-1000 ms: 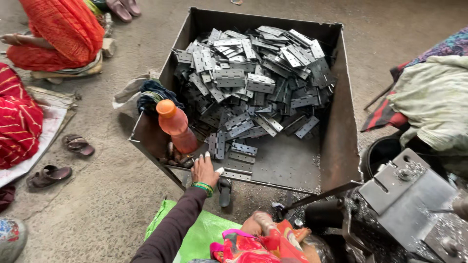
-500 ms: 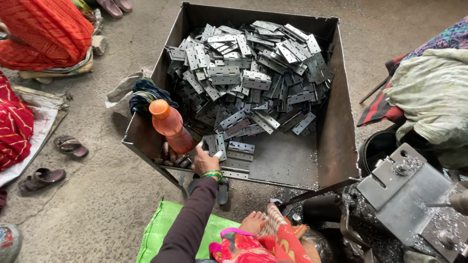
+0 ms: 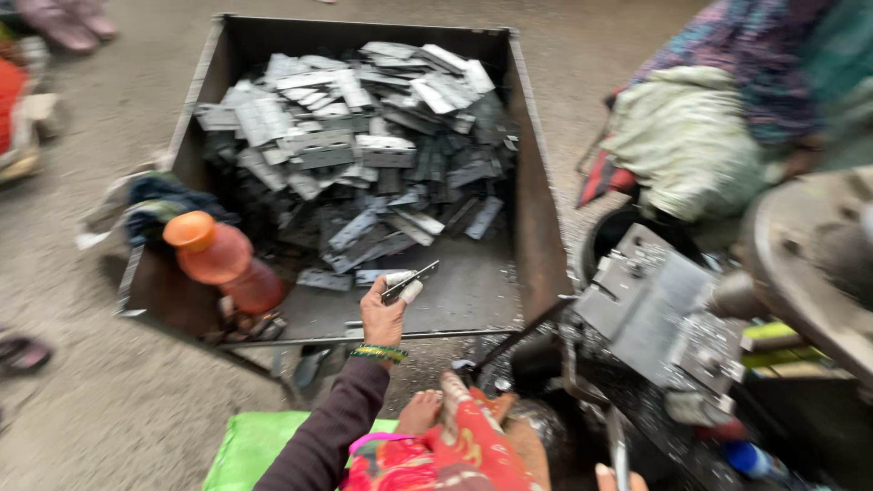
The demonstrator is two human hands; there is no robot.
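The left hand (image 3: 386,314) pinches a flat metal plate (image 3: 411,280) over the metal bin (image 3: 536,227), an orange bottle (image 3: 223,259) at nine o'clock.

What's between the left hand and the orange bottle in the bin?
Head view: mostly bare bin floor, with one flat metal plate lying on it between the left hand and the orange bottle.

I sit on a grey concrete floor (image 3: 109,400) in flat, even light. A green mat (image 3: 238,447) lies under me, sandals (image 3: 64,18) nearby.
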